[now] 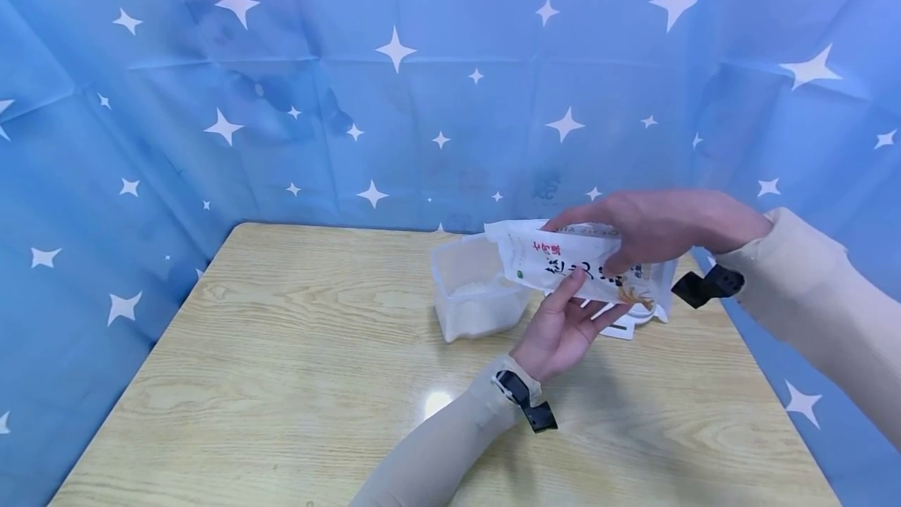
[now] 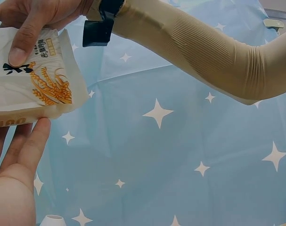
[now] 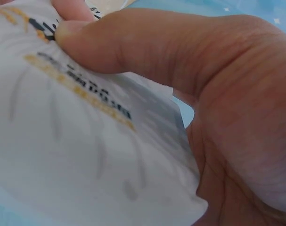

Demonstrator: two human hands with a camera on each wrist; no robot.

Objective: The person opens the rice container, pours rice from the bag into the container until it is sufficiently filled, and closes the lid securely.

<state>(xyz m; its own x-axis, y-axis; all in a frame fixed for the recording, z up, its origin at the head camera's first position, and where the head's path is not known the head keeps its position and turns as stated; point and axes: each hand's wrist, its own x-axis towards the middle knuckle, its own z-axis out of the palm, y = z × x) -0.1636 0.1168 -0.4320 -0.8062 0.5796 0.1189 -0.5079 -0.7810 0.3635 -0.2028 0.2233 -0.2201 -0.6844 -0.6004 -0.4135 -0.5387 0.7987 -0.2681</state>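
A white bag of rice (image 1: 538,260), printed with dark characters and golden grain ears, is held tilted above the table, its left end overlapping the rim of a clear plastic container (image 1: 450,319). White grains (image 1: 479,292) lie inside that container. My right hand (image 1: 651,225) grips the bag from above, thumb pressed on its printed front (image 3: 86,84). From below, my left hand (image 1: 559,335) holds the bag with the thumb on the front and the fingers along the underside, as the left wrist view shows at its lower edge (image 2: 29,115).
Behind the bag, a white item (image 1: 622,329) with a rounded part lies partly hidden on the wooden table (image 1: 281,350). A blue star-patterned cloth (image 1: 436,100) hangs along the table's back and sides. Each wrist wears a black strap with a dark attachment (image 1: 538,417).
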